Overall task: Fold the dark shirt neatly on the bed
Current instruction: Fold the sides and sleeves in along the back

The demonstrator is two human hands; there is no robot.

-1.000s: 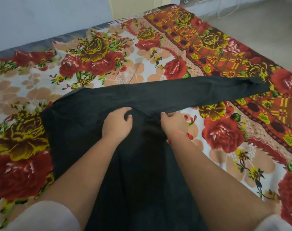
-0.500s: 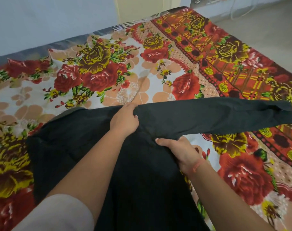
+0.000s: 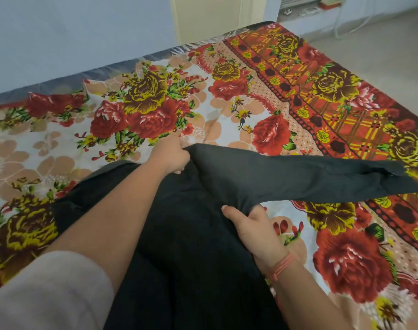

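The left hand [image 3: 170,155], at the centre of the frame, has its grip closed: the fingers curl round a bunched fold at the top edge of the shirt [image 3: 191,239], where the sleeve [image 3: 298,177] begins. The right hand [image 3: 253,226], lower and to the right, pinches the shirt at the underside of that sleeve's root, thumb lying on top of the cloth and fingers tucked beneath it. Between the two grips the cloth is raised into a soft ridge.

The one shirt is dark, matte, plain cloth. Its body runs from the two hands down to the bottom edge of the frame, lying between the forearms and spreading out to the left on the bed [image 3: 67,148]. Its one visible sleeve is a long flat band reaching out to the right edge of the frame, with the cuff end lying on the sheet.

A bracelet [image 3: 282,266] of thin red threads circles the right wrist. A pale, soft cuff [image 3: 48,291] covers the left upper arm in the lower left corner.

The bed's sheet is smooth printed cloth with large red and yellow roses, and a red and yellow checked border toward the upper right. Beyond it are a pale blue wall [image 3: 72,32] at upper left and a grey floor [image 3: 382,55] at upper right.
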